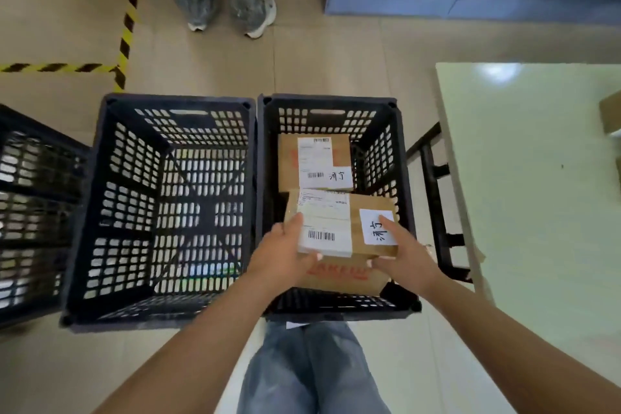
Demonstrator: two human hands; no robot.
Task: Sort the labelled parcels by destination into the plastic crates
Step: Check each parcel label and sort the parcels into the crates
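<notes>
Both hands, left and right, were clamped on a labelled parcel held over the right crate, above a parcel already inside; placement was judged in hand, lowering and release being required next.

Matt brown cardboard parcel with white paper labels, black perforated plastic crate, glossy tiled floor
</notes>
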